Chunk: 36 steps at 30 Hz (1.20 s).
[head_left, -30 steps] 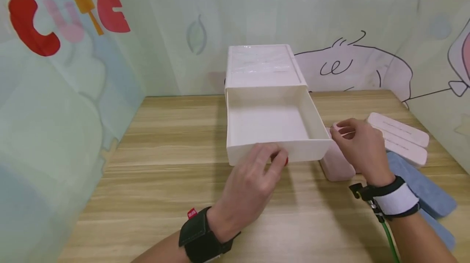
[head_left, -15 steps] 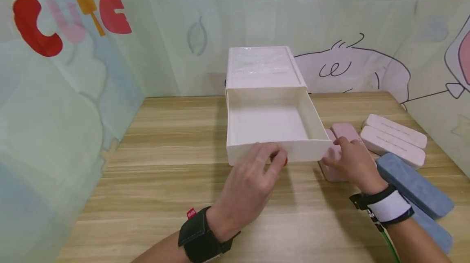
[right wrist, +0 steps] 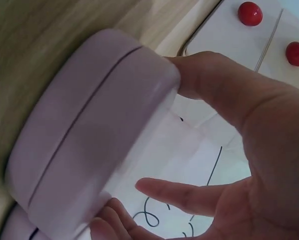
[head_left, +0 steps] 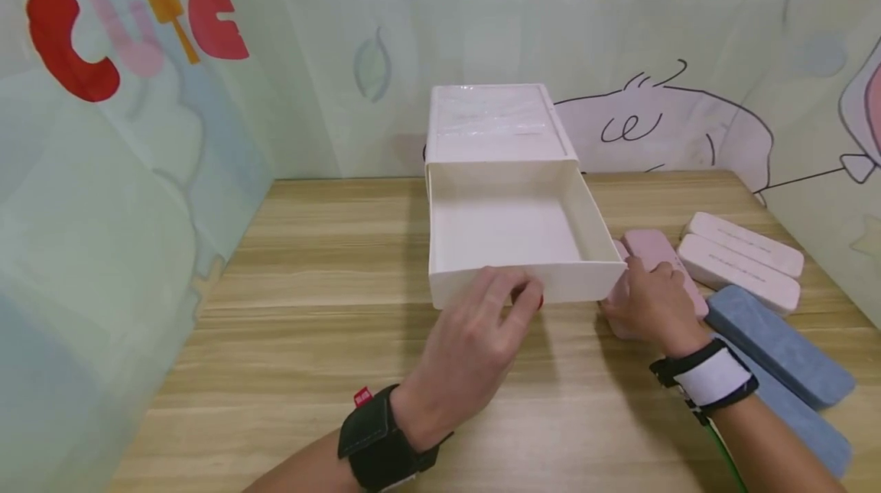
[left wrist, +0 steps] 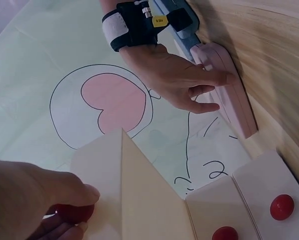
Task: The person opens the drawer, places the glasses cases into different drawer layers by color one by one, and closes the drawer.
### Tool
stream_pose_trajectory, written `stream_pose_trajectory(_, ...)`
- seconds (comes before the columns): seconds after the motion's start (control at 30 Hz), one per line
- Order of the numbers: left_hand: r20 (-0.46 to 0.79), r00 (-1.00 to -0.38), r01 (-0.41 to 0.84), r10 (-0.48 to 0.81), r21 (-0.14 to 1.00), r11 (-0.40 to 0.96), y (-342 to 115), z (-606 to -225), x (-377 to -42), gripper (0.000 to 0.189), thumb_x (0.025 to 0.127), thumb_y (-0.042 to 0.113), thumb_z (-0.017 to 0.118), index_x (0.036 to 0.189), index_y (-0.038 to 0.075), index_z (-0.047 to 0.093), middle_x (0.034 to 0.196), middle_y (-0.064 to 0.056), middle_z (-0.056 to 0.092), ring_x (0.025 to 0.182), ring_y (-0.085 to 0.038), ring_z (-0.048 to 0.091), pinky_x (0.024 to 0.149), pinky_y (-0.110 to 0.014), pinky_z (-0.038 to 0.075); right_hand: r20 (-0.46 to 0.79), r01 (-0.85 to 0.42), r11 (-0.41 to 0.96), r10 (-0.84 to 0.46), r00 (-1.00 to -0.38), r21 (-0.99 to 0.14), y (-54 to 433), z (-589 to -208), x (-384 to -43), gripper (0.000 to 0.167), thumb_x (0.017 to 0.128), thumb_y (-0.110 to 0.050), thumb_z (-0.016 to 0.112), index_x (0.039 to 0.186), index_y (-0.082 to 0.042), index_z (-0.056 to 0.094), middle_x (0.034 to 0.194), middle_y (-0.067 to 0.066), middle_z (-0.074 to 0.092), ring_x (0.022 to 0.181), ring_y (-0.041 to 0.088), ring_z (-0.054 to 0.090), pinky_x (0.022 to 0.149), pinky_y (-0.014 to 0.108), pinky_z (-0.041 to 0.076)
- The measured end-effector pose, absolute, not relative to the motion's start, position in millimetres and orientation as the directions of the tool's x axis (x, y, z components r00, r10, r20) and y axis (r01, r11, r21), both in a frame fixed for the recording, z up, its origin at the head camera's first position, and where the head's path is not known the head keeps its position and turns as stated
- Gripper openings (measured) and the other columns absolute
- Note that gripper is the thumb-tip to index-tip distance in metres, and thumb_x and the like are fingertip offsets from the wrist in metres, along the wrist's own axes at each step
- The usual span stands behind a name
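Two blue cases (head_left: 781,348) lie alongside; right grip (head_left: 657,306) holds pink case (right wrist: 94,125), left grip (head_left: 471,340) pinches red knob (left wrist: 74,213).

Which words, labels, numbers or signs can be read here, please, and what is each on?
"CUTE": pale green fabric backdrop.
Two white oblong cases: print too small to read.
Small red tag on black left wristband: too small.
Small yellow label on black-and-white right wristband: blurred.
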<state>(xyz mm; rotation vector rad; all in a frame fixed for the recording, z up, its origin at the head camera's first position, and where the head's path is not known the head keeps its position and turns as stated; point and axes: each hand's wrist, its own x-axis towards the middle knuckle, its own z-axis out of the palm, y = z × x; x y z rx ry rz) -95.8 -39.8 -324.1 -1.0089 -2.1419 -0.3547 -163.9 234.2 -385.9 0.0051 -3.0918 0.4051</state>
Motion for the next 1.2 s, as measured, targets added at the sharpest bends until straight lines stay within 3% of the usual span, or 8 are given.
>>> stream_pose_trajectory(0.13,0.715,-0.426,0.753,0.554,-0.059,0.655,-40.0,-323.6,-95.3,0.015,0.096,0.002,0.065,0.111,0.004,0.068,0.108,-0.006,0.063,0.095,-0.016,0.061,0.08,-0.021,0.053,0.045,-0.02,0.962,-0.008,-0.999,-0.273,234.3,-387.9,-165.2,0.062,0.078,-0.034,0.077,0.112,0.013,0.055,0.101,0.047,0.053,0.097,0.063,0.049,0.082,0.062,0.036)
stream_pose_trajectory(0.4,0.721,-0.419,0.75,0.551,-0.066,0.658,-40.4,-322.3,-95.0,0.014,0.095,0.001,0.066,0.109,0.004,0.067,0.107,-0.006,0.062,0.092,-0.016,0.059,0.077,-0.021,0.052,0.082,-0.068,0.971,-0.05,-0.995,-0.23,233.0,-387.9,-169.6,0.044,0.08,-0.034,0.074,0.097,0.005,0.064,0.089,0.038,0.061,0.086,0.057,0.053,0.072,0.06,0.04)
stream_pose_trajectory(0.47,0.72,-0.422,0.748,0.552,-0.068,0.661,-40.4,-322.5,-95.0,0.014,0.096,0.001,0.066,0.109,0.004,0.068,0.107,-0.006,0.062,0.092,-0.016,0.06,0.077,-0.021,0.052,0.073,-0.05,0.965,-0.032,-0.997,-0.257,232.4,-387.2,-170.2,0.048,0.08,-0.034,0.075,0.104,0.005,0.062,0.093,0.039,0.061,0.09,0.058,0.053,0.073,0.06,0.04)
stream_pose_trajectory(0.63,0.713,-0.425,0.746,0.558,-0.074,0.662,-40.3,-324.7,-94.2,0.017,0.095,-0.001,0.066,0.111,0.004,0.068,0.108,-0.006,0.063,0.097,-0.016,0.062,0.082,-0.022,0.054,0.013,0.011,0.941,0.017,-1.0,-0.337,234.7,-388.8,-168.3,0.087,0.079,-0.037,0.08,0.144,0.006,0.043,0.111,0.044,0.056,0.099,0.058,0.05,0.074,0.059,0.041)
stream_pose_trajectory(0.73,0.709,-0.426,0.745,0.562,-0.077,0.663,-40.3,-324.5,-93.5,0.019,0.094,-0.001,0.067,0.112,0.004,0.068,0.108,-0.006,0.063,0.099,-0.016,0.062,0.084,-0.022,0.054,0.032,-0.017,0.939,-0.006,-0.999,-0.344,235.6,-389.4,-167.1,0.1,0.078,-0.037,0.082,0.153,0.006,0.032,0.116,0.044,0.057,0.097,0.056,0.05,0.078,0.059,0.04)
stream_pose_trajectory(0.87,0.706,-0.427,0.741,0.564,-0.084,0.666,-40.2,-322.8,-92.6,0.019,0.094,0.0,0.068,0.112,0.004,0.068,0.108,-0.006,0.063,0.099,-0.016,0.062,0.084,-0.022,0.054,0.051,-0.04,0.933,-0.023,-0.998,-0.357,236.4,-387.3,-167.3,0.102,0.076,-0.035,0.084,0.153,0.006,0.033,0.115,0.044,0.057,0.095,0.054,0.051,0.074,0.057,0.042)
stream_pose_trajectory(1.0,0.703,-0.433,0.739,0.564,-0.081,0.669,-40.5,-323.7,-92.5,0.019,0.094,-0.001,0.067,0.113,0.004,0.068,0.108,-0.006,0.062,0.097,-0.016,0.061,0.083,-0.021,0.054,0.034,-0.044,0.925,-0.033,-0.999,-0.377,237.1,-384.4,-168.8,0.097,0.074,-0.034,0.086,0.149,0.004,0.037,0.112,0.039,0.059,0.093,0.049,0.051,0.062,0.044,0.044)
stream_pose_trajectory(1.2,0.701,-0.435,0.738,0.565,-0.083,0.67,-40.7,-323.5,-92.2,0.019,0.094,-0.001,0.067,0.112,0.004,0.068,0.108,-0.005,0.062,0.095,-0.015,0.06,0.081,-0.02,0.052,-0.017,-0.03,0.921,-0.039,-0.999,-0.388,240.9,-381.9,-168.9,0.092,0.076,-0.039,0.084,0.143,0.009,0.043,0.115,0.037,0.06,0.095,0.046,0.051,0.065,0.043,0.045)
